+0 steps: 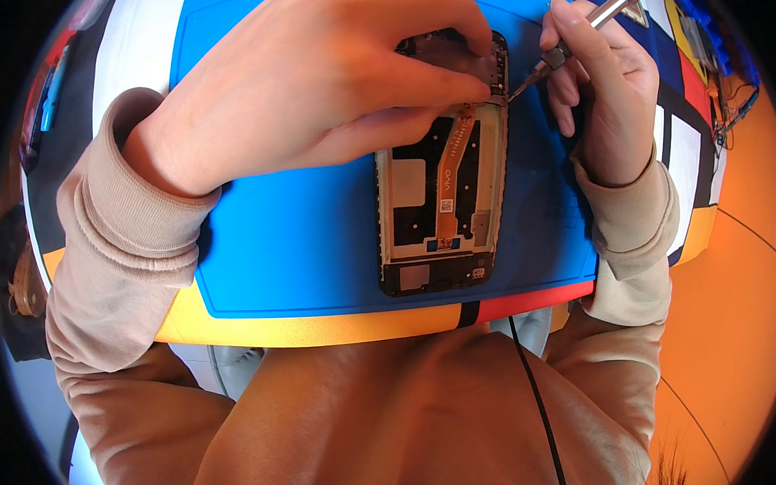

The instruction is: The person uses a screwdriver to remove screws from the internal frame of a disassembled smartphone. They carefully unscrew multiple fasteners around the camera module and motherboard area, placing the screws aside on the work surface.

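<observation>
My left hand [314, 83] presses its fingers [451, 91] flat on the top of the opened black smartphone with its back cover off [442, 198]. My right hand [605, 81] pinches a slim silver metal screwdriver [569, 39], tip at the phone's upper right edge. Under both lies the blue rubber mat [294, 237] on the surface.

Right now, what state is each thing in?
Phone: back cover off, insides exposed, lying flat on the mat.
Mat: flat on the table, under the phone.
Screwdriver: tilted, tip at the phone's upper right edge.
Left hand: pressing on the phone's top.
Right hand: gripping the screwdriver.
</observation>
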The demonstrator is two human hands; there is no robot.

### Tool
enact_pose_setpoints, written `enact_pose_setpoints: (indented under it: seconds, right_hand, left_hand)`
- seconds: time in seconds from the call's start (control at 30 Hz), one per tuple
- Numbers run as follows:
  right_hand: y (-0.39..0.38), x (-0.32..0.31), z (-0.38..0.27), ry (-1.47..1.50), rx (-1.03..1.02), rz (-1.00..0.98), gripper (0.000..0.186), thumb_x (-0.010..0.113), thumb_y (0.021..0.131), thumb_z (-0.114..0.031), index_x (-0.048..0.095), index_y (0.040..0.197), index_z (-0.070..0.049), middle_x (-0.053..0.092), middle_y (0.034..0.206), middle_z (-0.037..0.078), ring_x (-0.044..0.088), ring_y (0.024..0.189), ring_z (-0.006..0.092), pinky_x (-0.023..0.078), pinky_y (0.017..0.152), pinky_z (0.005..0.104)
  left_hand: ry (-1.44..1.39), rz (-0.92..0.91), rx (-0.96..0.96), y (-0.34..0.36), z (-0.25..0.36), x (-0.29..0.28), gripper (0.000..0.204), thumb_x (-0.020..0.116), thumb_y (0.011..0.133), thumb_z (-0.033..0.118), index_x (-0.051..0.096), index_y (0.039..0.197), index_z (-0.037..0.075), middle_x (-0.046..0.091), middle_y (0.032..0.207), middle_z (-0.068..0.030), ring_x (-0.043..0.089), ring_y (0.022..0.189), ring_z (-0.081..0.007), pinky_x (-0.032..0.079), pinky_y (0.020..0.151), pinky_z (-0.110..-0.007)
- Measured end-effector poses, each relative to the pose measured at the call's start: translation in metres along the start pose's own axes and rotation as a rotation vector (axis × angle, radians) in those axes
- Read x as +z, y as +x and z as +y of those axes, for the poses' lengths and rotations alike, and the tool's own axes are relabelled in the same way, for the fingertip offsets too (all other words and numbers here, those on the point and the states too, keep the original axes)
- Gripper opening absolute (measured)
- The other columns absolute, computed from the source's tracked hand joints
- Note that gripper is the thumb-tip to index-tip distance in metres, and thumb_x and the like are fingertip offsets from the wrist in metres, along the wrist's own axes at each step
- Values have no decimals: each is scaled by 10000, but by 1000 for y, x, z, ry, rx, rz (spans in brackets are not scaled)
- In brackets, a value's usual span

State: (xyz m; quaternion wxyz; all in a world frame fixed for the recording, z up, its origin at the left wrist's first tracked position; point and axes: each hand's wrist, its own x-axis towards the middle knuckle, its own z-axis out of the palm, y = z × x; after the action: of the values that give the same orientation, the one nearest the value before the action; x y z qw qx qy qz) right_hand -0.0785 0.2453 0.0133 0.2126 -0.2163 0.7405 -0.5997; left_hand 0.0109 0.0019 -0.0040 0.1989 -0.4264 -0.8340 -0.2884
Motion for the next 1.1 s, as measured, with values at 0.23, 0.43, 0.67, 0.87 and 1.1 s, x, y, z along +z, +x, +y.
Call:
enact_pose_setpoints:
  seconds: [0.23,0.43,0.67,0.87,1.1]
  right_hand:
    - [1,1,1,-55,-8,83,317,644,1009,-321,637,868,-37,454,574,-29,392,423,35,264,371,186]
    - [1,5,-6,-78,24,32,324,655,1004,-332,643,866,-40,466,576,-19,424,411,51,275,358,195]
    - [-1,0,-21,178,155,-127,243,631,1005,-205,620,892,11,554,640,17,534,552,93,379,482,206]
    - [2,-7,-4,-9,72,-78,349,516,1056,-366,597,931,-51,463,601,1,417,423,90,327,422,204]
    - [3,-18,-3,85,51,-190,287,425,1048,-292,547,999,-37,530,753,53,491,560,115,396,503,230]
  left_hand:
    - [-110,4,-61,2,0,0,258,747,801,117,745,1052,55,644,1157,-139,632,924,-235,513,769,-343]
    - [-62,8,-22,2,1,3,250,750,805,112,746,1048,53,642,1150,-142,632,929,-234,515,768,-334]
    - [51,-9,34,2,0,4,235,757,810,117,748,1036,54,644,1147,-140,635,960,-232,513,797,-329]
    - [-17,47,10,1,2,3,223,749,812,113,748,1027,49,646,1139,-134,631,941,-232,508,787,-329]
    - [-17,54,27,2,6,0,226,745,811,113,742,1026,43,639,1136,-137,625,914,-228,507,759,-329]
